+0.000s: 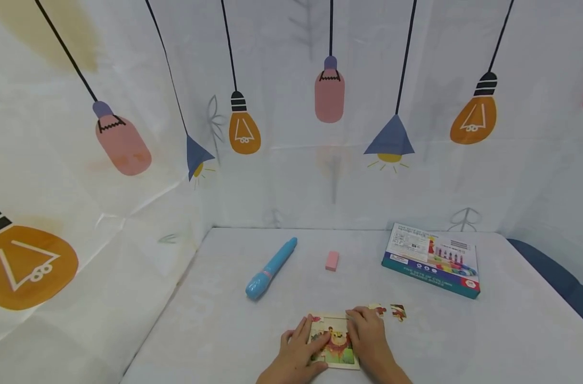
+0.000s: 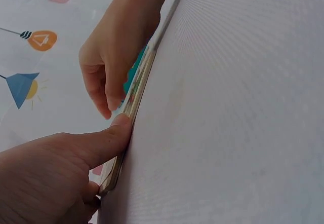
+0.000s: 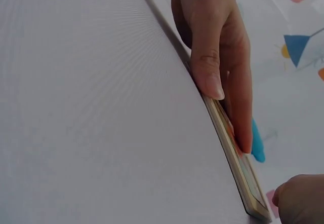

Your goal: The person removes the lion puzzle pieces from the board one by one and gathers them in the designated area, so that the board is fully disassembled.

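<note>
A small wooden jigsaw puzzle (image 1: 338,340) with a lion picture lies in a light frame at the table's near edge. My left hand (image 1: 295,353) grips its left side; the thumb (image 2: 114,133) lies against the near edge and the index finger (image 3: 244,127) reaches onto the picture. Over the right side bends my right hand (image 1: 372,341), fingertips at the far right corner, holding the puzzle there. Whether a loose piece sits under those fingers is hidden. Bare backing shows along the puzzle's top. Just beyond the right hand lie two loose puzzle pieces (image 1: 398,312).
A blue toy microphone (image 1: 271,269) lies at the back left of the white table (image 1: 215,330). A pink block (image 1: 332,261) lies near the back middle. A flat game box (image 1: 432,260) is at the back right, and a dark blue chair (image 1: 555,272) stands beyond the right edge.
</note>
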The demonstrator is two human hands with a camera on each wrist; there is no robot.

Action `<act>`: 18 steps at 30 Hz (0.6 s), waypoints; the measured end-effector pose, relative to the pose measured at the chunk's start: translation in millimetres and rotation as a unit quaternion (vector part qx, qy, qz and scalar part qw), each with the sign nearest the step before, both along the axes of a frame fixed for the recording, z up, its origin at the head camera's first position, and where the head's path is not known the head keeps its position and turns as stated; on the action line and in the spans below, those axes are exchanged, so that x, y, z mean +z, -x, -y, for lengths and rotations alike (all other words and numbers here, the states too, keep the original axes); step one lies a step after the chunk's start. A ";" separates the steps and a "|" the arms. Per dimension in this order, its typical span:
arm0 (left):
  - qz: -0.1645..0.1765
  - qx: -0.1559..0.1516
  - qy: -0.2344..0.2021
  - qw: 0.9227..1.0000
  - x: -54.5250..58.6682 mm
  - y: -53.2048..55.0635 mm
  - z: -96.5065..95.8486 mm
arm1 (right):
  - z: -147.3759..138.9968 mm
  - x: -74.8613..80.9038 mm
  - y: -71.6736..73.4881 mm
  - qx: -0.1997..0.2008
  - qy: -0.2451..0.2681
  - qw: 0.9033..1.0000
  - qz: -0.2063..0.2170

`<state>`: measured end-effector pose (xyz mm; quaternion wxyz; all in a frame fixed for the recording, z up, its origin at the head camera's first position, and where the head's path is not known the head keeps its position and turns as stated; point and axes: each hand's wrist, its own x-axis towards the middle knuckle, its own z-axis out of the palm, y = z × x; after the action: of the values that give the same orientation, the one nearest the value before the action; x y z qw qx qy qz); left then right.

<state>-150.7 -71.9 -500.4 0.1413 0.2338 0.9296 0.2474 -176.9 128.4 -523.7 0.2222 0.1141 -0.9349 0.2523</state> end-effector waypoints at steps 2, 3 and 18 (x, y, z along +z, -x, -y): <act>-0.005 -0.004 0.002 1.000 0.9 -0.3 0.1 | 2.5 -1.4 -0.6 0.022 0.011 1.000 -0.004; -0.009 -0.009 0.001 1.000 1.1 -0.6 0.4 | 3.6 -2.5 -0.8 0.033 0.015 0.999 -0.008; -0.041 -0.033 0.002 0.999 -4.0 1.0 1.3 | 16.3 -8.0 -2.4 0.116 0.002 0.993 -0.033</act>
<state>-151.8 -73.1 -504.4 0.1113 0.2737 0.9270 0.2312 -174.5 112.1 -531.7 0.2227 0.2295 -0.9070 0.2740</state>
